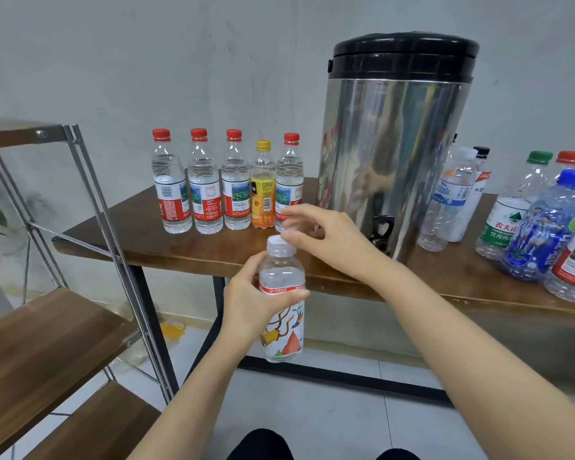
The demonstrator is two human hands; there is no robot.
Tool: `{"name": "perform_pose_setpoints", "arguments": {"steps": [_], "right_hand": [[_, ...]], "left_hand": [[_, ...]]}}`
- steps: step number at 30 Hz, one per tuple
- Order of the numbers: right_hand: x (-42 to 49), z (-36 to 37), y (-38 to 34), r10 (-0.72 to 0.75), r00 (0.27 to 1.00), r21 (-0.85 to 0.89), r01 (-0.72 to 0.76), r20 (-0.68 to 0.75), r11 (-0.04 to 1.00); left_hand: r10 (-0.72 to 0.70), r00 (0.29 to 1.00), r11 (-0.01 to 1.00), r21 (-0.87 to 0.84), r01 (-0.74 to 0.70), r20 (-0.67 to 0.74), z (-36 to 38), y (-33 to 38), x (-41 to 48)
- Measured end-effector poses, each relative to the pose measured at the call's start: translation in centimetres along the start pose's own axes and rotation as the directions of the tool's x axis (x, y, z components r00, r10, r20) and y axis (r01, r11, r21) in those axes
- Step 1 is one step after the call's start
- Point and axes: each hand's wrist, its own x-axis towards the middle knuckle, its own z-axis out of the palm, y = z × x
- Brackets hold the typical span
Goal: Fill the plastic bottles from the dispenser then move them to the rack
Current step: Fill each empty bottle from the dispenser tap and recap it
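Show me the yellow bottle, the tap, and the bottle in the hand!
Yellow bottle [263,190], head view, on its yellow label.
Tap [383,228], head view, on its black handle.
Held bottle [284,330], head view, on its picture label.

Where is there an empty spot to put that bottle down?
The bare table strip in front of the five capped bottles, left of the dispenser, is free. The rack shelves at left show bare wood too. Right of the dispenser it is crowded with mixed bottles.
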Motion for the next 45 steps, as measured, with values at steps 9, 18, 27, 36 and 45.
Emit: {"name": "perform_pose_setpoints", "arguments": {"steps": [9,18,27,36,45], "right_hand": [[4.8,8.1,4.5,0.147,0.945,-0.055,-0.170,-0.291,0.984],[8.4,12.5,7.5,0.285,0.945,-0.476,-0.326,-0.158,0.816],[9.1,14.1,8.8,0.257,0.952,-0.590,-0.304,-0.164,0.748],[8.9,14.3,8.8,0.204,0.959,-0.625,-0.284,-0.198,0.727],[8.8,14.3,8.9,0.198,0.963,-0.638,-0.269,-0.182,0.722]], "left_hand": [[0.096,0.946,0.992,0.105,-0.066,-0.311,-4.8,0.7,6.1],[0.152,0.870,0.981,0.182,-0.074,-0.469,-8.2,-0.3,13.1],[0.183,0.807,0.978,0.191,-0.089,-0.562,-8.2,-3.5,16.2],[0.173,0.780,0.916,0.389,0.097,-0.601,-7.3,-8.1,16.3],[-0.006,0.817,0.867,0.404,0.291,-0.576,-8.9,-9.3,18.8]]}}
